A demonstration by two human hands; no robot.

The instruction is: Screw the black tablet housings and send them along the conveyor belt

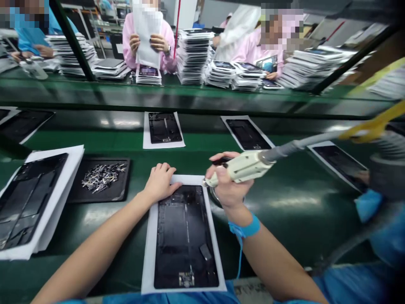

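Left hand [160,181] flat, right hand [228,185] fisted.

Two hands over the desk [284,202]: left hand [160,181] and right hand [226,185]. One electric screwdriver [245,166]. One tray of screws [101,179], too many to count. Open tablet shells on white sheets: one up front [185,236], one at the left [28,198], four further along the belt, six in all. One blue wrist strap [245,230]. Four co-workers across the line, behind many stacks.

We see a glossy green conveyor belt [294,202] (glare patches), a raised green shelf [196,98], and black slanted frame struts [73,42].
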